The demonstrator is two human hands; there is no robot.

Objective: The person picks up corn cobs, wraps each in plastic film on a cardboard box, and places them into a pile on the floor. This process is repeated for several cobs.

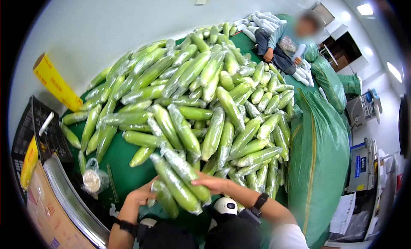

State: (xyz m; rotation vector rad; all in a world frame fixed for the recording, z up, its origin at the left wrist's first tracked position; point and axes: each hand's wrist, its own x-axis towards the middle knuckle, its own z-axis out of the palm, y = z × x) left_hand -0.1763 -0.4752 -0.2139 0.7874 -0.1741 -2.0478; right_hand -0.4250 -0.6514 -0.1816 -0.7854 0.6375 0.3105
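Between my two hands are three long green gourds in clear plastic wrap, held side by side over my lap. My left hand [143,192] curls around the left side of the bunch, by a shorter wrapped gourd [165,200]. From the right, my right hand [212,183] closes on the upper part of the rightmost gourd [185,172], with the middle gourd [177,187] lying against it. Some of my fingers are hidden behind the gourds. Just beyond my hands rises a large pile of similar wrapped gourds [188,114] on a green floor covering [122,157].
Big green sacks [319,163] stand on the right. At left are a yellow roll [58,82], a black crate [53,137], a cardboard box [55,206] and a plastic bag [95,178]. Another person [282,45] sits beyond the pile near white-wrapped items [265,21].
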